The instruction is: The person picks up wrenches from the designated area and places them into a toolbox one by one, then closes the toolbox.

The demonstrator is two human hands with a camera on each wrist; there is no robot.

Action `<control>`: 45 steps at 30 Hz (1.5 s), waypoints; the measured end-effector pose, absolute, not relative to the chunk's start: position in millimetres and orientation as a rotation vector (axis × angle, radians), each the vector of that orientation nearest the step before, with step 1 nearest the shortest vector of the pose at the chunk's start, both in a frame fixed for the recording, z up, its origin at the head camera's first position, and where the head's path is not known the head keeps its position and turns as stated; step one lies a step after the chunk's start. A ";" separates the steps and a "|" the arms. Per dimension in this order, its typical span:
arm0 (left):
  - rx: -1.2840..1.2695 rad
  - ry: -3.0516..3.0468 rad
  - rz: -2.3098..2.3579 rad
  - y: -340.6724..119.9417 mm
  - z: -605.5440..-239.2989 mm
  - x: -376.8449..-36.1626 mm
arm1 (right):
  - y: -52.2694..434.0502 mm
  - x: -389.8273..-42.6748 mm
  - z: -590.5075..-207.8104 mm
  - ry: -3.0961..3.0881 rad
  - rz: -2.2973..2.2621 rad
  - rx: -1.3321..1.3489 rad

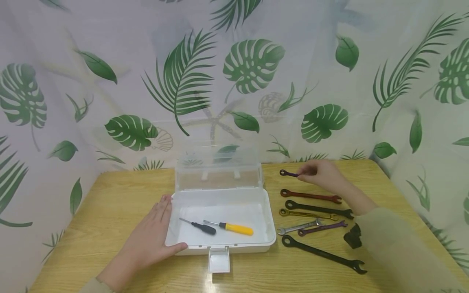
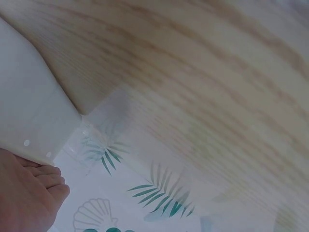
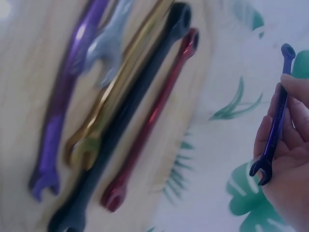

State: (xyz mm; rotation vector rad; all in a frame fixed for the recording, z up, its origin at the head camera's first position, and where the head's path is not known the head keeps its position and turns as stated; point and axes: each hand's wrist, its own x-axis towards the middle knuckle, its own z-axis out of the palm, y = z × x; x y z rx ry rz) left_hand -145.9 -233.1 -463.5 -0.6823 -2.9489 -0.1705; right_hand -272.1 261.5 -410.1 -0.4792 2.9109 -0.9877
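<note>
Head view: right hand (image 1: 322, 176) pinching half-hidden purple wrench (image 1: 288, 173); left hand (image 1: 152, 236) flat against white box (image 1: 220, 244), fingertips obscured.

Your right hand (image 1: 322, 175) holds a small purple wrench (image 3: 275, 126). On the light wood-grain table (image 1: 110, 203) you see a red wrench (image 1: 310, 196), a black wrench (image 1: 318, 209), a gold wrench (image 1: 307, 214), a silver wrench (image 1: 299, 227), a second purple wrench (image 1: 322, 228) and a long black wrench (image 1: 324, 254). The white toolbox (image 1: 269, 228) with its clear lid (image 1: 219, 169) contains a black screwdriver (image 1: 199, 226) and a yellow-handled screwdriver (image 1: 230, 227). The backdrop curtain (image 1: 234, 73) is white with green palm and monstera leaves.
</note>
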 end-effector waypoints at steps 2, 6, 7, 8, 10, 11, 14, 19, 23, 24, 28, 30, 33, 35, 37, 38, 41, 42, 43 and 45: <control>-0.684 -2.943 -0.172 -233.2 -463.5 -145.2 | 255.2 -270.6 -407.0 2.898 -1.009 -0.497; -0.689 -2.930 -0.170 -233.1 -463.1 -144.0 | 242.3 -266.8 -401.0 2.869 -1.045 -0.539; -0.690 -2.927 -0.169 -233.1 -462.9 -143.8 | 239.2 -266.0 -399.7 2.861 -1.054 -0.549; -0.690 -2.925 -0.170 -233.1 -462.7 -143.5 | 236.2 -265.2 -398.4 2.857 -1.058 -0.561; -0.687 -2.926 -0.174 -233.2 -462.8 -143.4 | 230.3 -263.9 -396.0 2.850 -1.065 -0.580; -0.686 -2.925 -0.177 -233.3 -462.9 -143.3 | 227.5 -263.3 -395.1 2.846 -1.069 -0.585; -0.684 -2.923 -0.183 -233.8 -464.3 -143.6 | 219.3 -261.6 -392.4 2.838 -1.071 -0.600; -0.685 -2.922 -0.180 -234.0 -466.5 -144.0 | 206.9 -257.9 -388.5 2.829 -1.080 -0.617; -0.675 -2.942 -0.180 -233.4 -467.3 -144.8 | 196.4 -255.8 -386.0 2.815 -1.088 -0.638; -0.673 -2.944 -0.180 -233.3 -467.3 -145.0 | 193.6 -255.7 -385.6 2.808 -1.092 -0.643; -0.673 -2.933 -0.184 -233.3 -466.8 -144.5 | 182.0 -256.6 -385.3 2.786 -1.114 -0.675; -0.674 -2.927 -0.183 -233.5 -466.2 -144.2 | 176.2 -256.7 -385.2 2.767 -1.127 -0.699; -0.674 -2.937 -0.178 -233.6 -465.7 -144.2 | 167.3 -255.6 -384.3 2.745 -1.140 -0.749; -0.677 -2.938 -0.171 -233.8 -465.1 -144.2 | 160.7 -254.7 -383.7 2.722 -1.152 -0.785; -0.679 -2.940 -0.172 -233.7 -464.7 -144.4 | 154.0 -254.2 -383.4 2.700 -1.166 -0.810; -0.680 -2.939 -0.171 -233.8 -464.4 -144.4 | 150.5 -254.1 -383.6 2.688 -1.174 -0.821; -0.683 -2.931 -0.175 -234.0 -464.0 -144.8 | 139.7 -254.7 -384.4 2.666 -1.174 -0.834; -0.684 -2.928 -0.175 -234.1 -464.0 -145.0 | 136.1 -255.0 -384.7 2.658 -1.171 -0.841; -0.683 -2.927 -0.175 -234.2 -464.1 -145.3 | 132.2 -255.1 -384.7 2.648 -1.169 -0.847; -0.680 -2.926 -0.176 -234.5 -464.4 -145.8 | 124.3 -255.4 -384.6 2.631 -1.165 -0.850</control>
